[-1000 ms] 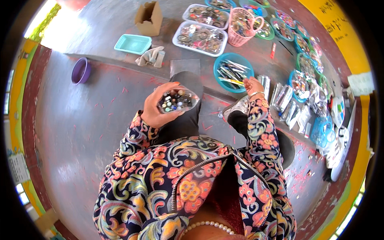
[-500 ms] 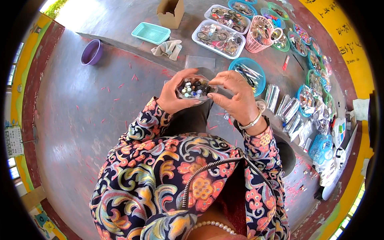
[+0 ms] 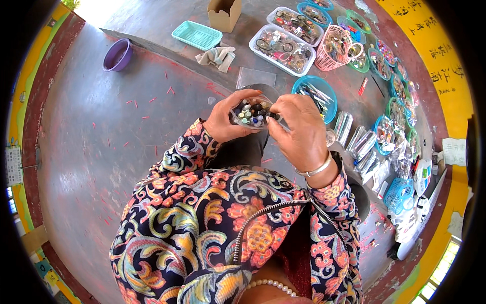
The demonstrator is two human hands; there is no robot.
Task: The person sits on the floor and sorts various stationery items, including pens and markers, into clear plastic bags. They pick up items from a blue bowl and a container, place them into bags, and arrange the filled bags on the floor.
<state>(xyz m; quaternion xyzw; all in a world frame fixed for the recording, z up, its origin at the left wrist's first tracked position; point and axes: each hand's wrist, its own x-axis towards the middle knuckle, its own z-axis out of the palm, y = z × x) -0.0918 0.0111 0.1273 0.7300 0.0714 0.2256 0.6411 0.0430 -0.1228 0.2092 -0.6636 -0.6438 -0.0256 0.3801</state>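
My left hand is wrapped round a clear plastic bag packed with upright pens, whose ends show in black, white, pale green and blue. The bag's mouth faces up, in front of my body and over my dark trouser leg. From the right, my right hand meets the bag's rim, thumb and fingers pinched on a dark pen at that side. Its lower part is hidden by my hand and the bag.
Right of my hands stands a blue basket of pens, with wrapped silvery bundles beside it. Farther off are white trays of small goods, a pink basket, a green basket, a cloth and a cardboard box. A purple basin sits left.
My right hand has turned and its fingers have closed together at the bag's right side. My left hand still grips the bag, and the whole view has shifted slightly.
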